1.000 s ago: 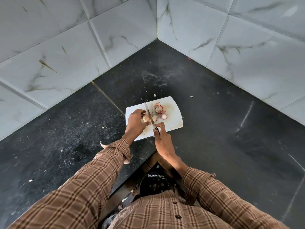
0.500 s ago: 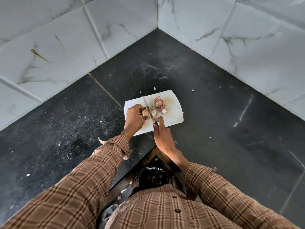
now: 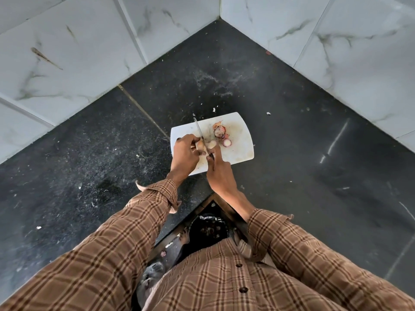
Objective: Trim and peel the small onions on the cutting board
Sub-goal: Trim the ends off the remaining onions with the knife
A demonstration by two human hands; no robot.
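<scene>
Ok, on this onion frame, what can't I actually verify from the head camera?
- Knife handle: head view, hidden inside the right hand.
- Onion being cut: partly covered by the left hand; whether the cut is through is too small to tell.
- Pieces on the cutting board: too small to tell peel from onion.

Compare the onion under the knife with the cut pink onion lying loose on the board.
The onion under the knife looks tan, while the pink onion shows a white cut face ringed in pink. The tan one is pinned by the left hand with the blade, held by the right hand, across it; the pink one lies free, untouched. Both are small and sit on the white board.
</scene>
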